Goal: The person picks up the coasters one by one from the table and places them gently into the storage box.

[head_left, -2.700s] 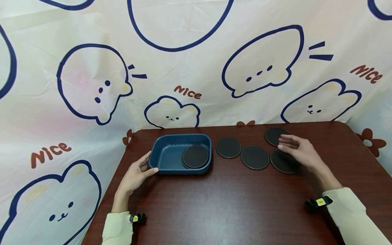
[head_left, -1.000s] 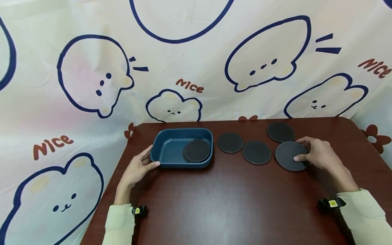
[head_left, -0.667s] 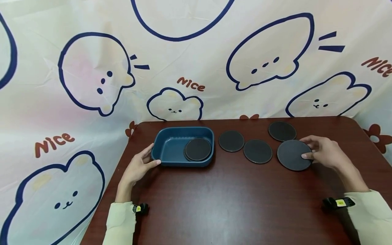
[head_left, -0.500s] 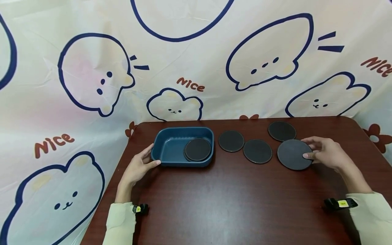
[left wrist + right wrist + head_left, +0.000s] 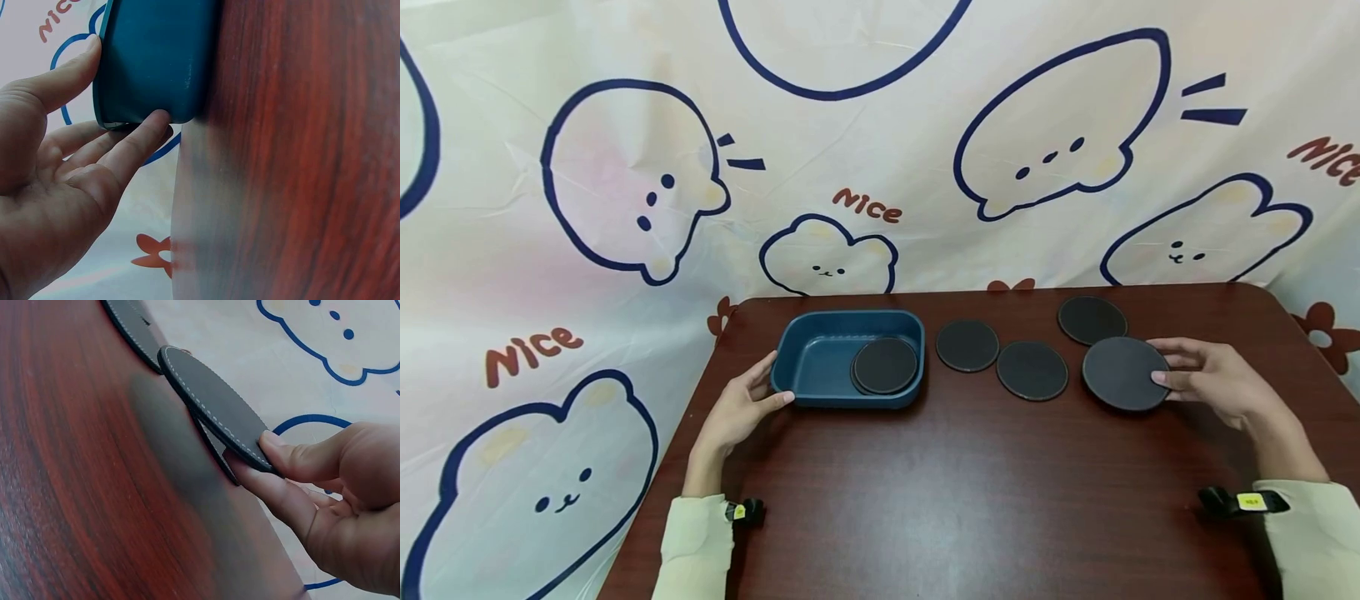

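pale sleeves (image 5: 696,542) reach in from the near edge, each with a small black wrist camera (image 5: 747,512) bearing a yellow label, over a reddish-brown wood-grain table (image 5: 925,492). past the cuffs, the left hand (image 5: 733,417) grasps the near left corner of a rounded blue tray (image 5: 850,402), thumb on the rim and fingers against the left end. well to the right, the right hand (image 5: 1217,379) pinches a round stitched black coaster (image 5: 1123,373) by its right side, thumb on top and fingers beneath; that coaster sits tilted, the gripped side clear of the table, though whether its opposite edge touches anything cannot be told. between the tray and that coaster lies a middle coaster (image 5: 1032,371), flat on the table. two stacked coasters (image 5: 886,365) rest inside the tray at its right end. a little farther back, another coaster (image 5: 967,346) lies just beside the tray, and the farthest coaster (image 5: 1092,321) lies just beyond the held one. behind the table hangs a cream cloth (image 5: 850,50) printed with blue-outlined bears (image 5: 827,258).
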`<state>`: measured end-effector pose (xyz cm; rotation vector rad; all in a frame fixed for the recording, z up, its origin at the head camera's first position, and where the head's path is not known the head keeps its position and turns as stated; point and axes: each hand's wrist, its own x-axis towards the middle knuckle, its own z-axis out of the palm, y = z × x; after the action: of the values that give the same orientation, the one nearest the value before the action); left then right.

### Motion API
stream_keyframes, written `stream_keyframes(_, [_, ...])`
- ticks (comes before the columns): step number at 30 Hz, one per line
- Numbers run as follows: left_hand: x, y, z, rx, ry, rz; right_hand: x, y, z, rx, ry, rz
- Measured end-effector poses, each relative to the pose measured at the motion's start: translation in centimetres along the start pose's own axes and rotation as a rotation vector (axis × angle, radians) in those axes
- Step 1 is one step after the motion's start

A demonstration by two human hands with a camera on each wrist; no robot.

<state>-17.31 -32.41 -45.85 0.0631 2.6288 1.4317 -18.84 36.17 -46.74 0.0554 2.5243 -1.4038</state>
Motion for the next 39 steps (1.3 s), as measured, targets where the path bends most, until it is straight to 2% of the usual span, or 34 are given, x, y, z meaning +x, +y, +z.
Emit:
stream_keyframes(13, [-0.1, 0.0, 0.0, 0.013, 0.006, -0.012, -0.2, 0.3, -0.9, 0.144, 0.01, 0.035])
stream_keyframes(22, [-0.1, 0.1, 0.0, 0.009, -0.003, 0.008, -0.1, 0.1, -1.1, 0.238, 0.012, 0.033])
stream_keyframes(31, [0.0, 0.0, 0.0, 0.016, 0.0, 0.002, -0.2, 0.3, -1.2, 0.529, 0.002, 0.008])
stream_keyframes(34, [0.0, 0.0, 0.0, 0.017, 0.003, 0.003, -0.2, 0.4, -1.2, 0.57, -0.002, -0.004])
stream_keyframes(39, [0.0, 0.0, 0.0, 0.015, 0.018, -0.008, -0.1, 0.4, -1.0, 0.571, -0.013, -0.009])
